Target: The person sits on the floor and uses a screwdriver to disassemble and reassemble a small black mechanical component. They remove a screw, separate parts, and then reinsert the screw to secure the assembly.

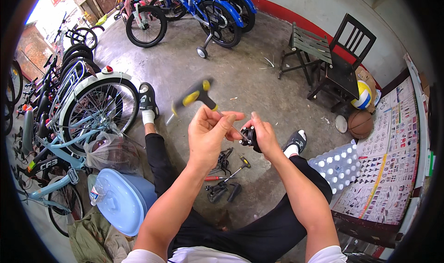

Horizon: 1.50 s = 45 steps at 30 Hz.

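Centrally in the frame, the left hand is gripping a yellow-and-black T-handle wrench, while the right hand is closing around a small black part.

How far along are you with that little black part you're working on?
Done: nothing I can point to as finished. In hand: the left hand turns a yellow-and-black T-handle wrench, blurred with motion, into a small black part that the right hand grips. Left: more black parts and a red screwdriver lie loose on the floor between the legs, so it seems mid-job.
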Each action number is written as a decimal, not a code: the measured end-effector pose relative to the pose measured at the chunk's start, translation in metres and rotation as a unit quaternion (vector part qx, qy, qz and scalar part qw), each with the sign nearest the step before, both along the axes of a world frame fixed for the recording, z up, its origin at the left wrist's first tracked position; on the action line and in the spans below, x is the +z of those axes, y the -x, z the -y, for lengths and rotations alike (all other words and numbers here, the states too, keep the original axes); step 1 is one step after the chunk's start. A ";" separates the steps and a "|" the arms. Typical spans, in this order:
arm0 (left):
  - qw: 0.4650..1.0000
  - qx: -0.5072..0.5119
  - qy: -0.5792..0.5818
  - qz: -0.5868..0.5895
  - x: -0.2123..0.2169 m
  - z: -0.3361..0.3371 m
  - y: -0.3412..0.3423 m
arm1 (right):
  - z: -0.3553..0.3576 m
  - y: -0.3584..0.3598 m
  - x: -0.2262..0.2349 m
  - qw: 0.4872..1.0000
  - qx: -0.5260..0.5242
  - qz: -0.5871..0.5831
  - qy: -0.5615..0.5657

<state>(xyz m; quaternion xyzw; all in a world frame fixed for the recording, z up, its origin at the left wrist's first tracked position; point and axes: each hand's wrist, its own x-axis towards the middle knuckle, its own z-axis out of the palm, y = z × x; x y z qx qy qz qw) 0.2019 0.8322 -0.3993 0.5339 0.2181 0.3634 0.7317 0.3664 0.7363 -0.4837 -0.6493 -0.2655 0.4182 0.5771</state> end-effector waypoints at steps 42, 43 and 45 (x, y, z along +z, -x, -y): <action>0.994 0.101 0.007 -0.050 -0.006 -0.015 0.031 | 0.016 0.036 0.007 0.967 0.247 -0.029 -0.056; 0.994 0.098 0.014 -0.048 -0.006 -0.015 0.033 | 0.018 0.035 0.011 0.968 0.245 -0.040 -0.043; 0.995 0.087 0.025 -0.044 -0.002 -0.014 0.035 | 0.017 0.029 0.014 0.969 0.244 0.000 -0.051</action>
